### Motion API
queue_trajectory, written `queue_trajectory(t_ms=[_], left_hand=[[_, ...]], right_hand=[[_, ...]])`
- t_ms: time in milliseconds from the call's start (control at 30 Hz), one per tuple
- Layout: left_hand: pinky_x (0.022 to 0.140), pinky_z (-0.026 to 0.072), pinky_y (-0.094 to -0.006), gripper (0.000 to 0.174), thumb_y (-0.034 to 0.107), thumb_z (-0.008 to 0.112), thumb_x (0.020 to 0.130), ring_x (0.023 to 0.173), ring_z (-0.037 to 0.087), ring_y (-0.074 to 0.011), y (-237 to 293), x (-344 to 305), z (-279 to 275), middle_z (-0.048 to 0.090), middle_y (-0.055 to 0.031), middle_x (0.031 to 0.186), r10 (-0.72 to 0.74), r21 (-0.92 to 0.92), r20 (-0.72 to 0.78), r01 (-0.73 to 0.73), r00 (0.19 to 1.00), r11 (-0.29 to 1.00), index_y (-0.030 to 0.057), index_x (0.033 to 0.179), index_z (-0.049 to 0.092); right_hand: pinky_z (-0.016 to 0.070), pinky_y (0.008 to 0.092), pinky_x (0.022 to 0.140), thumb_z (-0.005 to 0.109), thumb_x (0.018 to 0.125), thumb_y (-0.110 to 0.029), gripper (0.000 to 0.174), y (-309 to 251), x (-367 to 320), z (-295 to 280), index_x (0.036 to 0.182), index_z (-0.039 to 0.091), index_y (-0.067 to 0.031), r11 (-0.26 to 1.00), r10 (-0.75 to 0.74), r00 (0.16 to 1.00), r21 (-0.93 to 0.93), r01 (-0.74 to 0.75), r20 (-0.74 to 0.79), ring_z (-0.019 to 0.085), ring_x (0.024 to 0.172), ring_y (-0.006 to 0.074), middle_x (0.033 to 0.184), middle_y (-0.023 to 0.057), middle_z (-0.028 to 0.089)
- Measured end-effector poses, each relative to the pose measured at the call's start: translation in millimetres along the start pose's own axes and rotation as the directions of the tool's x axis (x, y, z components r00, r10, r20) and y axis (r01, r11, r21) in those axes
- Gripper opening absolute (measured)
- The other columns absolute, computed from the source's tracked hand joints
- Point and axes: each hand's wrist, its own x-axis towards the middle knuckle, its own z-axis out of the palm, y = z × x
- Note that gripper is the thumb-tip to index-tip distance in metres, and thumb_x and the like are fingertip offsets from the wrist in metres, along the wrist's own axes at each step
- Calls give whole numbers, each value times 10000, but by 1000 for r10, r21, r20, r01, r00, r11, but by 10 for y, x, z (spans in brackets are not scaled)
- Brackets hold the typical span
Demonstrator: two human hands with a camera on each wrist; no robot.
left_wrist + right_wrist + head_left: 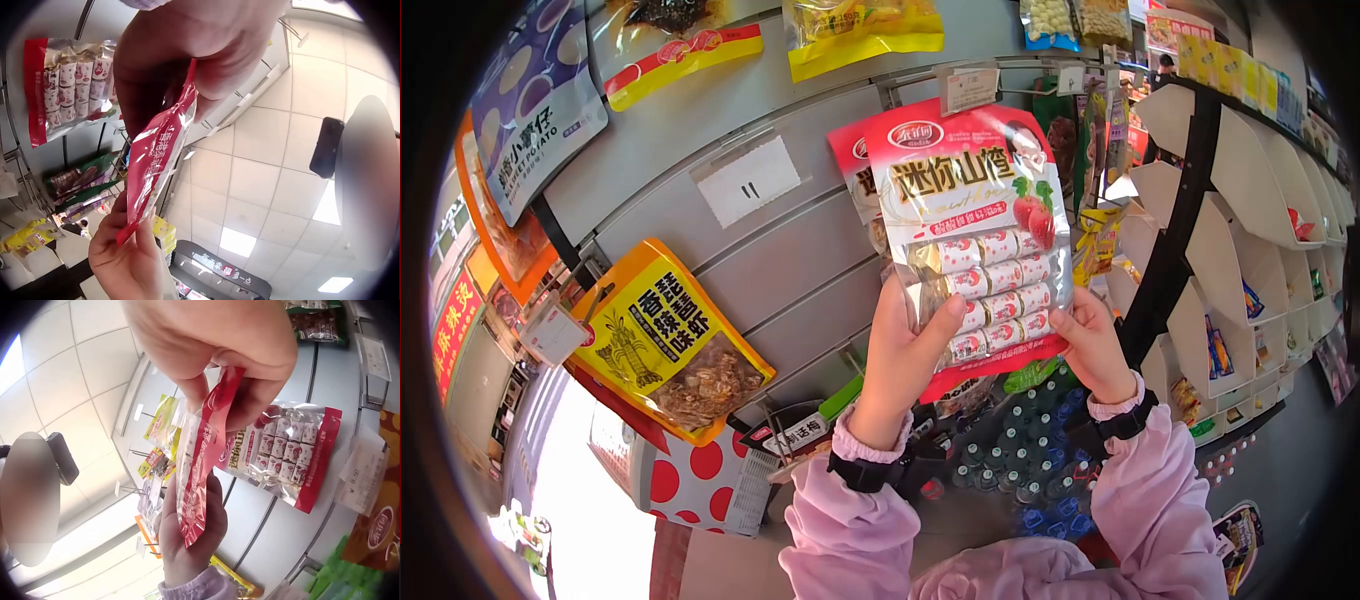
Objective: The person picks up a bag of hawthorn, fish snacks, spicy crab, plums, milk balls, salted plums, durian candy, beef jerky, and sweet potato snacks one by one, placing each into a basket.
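Note:
A red and clear bag of small wrapped rolls (990,250) is held up in front of the rack in the head view. My left hand (910,345) grips its lower left side, thumb on the front. The lower right edge is pinched by my right hand (1092,345). Edge-on, the bag (156,162) shows between both hands in the left wrist view, and the right wrist view shows the bag (203,456) the same way. Just behind it a similar bag (855,160) hangs on the rack; that hanging bag (281,450) is clearer in the right wrist view.
A yellow snack bag (670,340) hangs at the left, with a purple bag (540,100) above it. White price tags (747,188) stick out from the grey slatted rack. White shelf bins (1230,270) stand at the right, and bottles (1020,450) are below the hands.

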Motion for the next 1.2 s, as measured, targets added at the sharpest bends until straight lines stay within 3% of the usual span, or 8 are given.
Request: queue_trajectory(t_ms=[367,733,800,933,1200], left_hand=[[860,430,-311,370,29,505,847,1003,514,-162,7,183,-3,502,-130,1117,16,-123,13,-14,1000,992,-42,1171,340],[823,428,-284,349,40,528,836,963,514,-133,149,271,-20,525,-104,1070,116,-127,30,-111,993,986,-38,1142,378],[820,428,-285,348,42,536,832,952,517,-129,143,303,-3,529,-94,1060,106,-195,32,-98,994,976,-33,1138,389],[802,430,-282,306,45,550,823,936,521,-124,26,280,-47,539,-79,1044,120,-149,-24,-122,993,981,-24,1099,436],[770,444,-285,296,55,558,813,881,541,-126,-31,237,-130,564,-89,988,110,-108,-61,-116,992,987,-27,1072,440]], right_hand=[[433,263,825,533,849,-101,312,-44,220,5,1124,457,25,1000,-22,1000,15,22,12,557,930,117,1043,81,576],[447,277,817,530,853,-131,324,-147,227,172,1110,458,53,987,-159,987,-4,159,1,579,918,151,1038,121,580],[446,278,820,526,855,-136,326,-161,231,187,1112,459,53,990,-142,990,-9,142,-20,578,923,154,1045,122,578],[447,310,837,494,872,-178,362,-152,213,192,1151,425,42,992,-101,994,-73,98,-32,569,959,188,1078,131,558],[430,292,851,498,871,-148,327,-35,242,235,1133,454,44,999,-49,999,-13,49,-20,562,962,159,1077,117,565]])
